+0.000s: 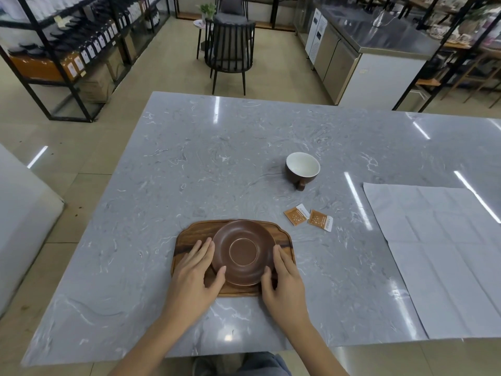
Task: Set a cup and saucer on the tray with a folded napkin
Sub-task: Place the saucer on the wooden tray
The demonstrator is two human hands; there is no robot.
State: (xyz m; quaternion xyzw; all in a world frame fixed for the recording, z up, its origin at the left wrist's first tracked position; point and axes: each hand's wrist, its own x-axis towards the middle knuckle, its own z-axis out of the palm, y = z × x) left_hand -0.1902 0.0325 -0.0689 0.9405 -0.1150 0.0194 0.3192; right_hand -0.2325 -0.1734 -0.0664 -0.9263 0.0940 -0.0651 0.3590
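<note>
A brown saucer (243,252) lies on the wooden tray (194,231) near the table's front edge. My left hand (193,270) rests flat on the tray against the saucer's left side, its thumb touching the near rim. My right hand (284,278) lies along the saucer's right side, thumb at the near rim too. A brown cup (302,169) with a white inside stands upright farther back and to the right, handle toward me. A large white napkin (444,256) is spread unfolded, with creases, on the table's right side.
Two orange sugar packets (296,214) (320,219) lie between tray and cup. The grey marble table (189,164) stretches back and left. A dark chair (230,50) stands beyond the far edge, with shelves to the left and steel counters to the right.
</note>
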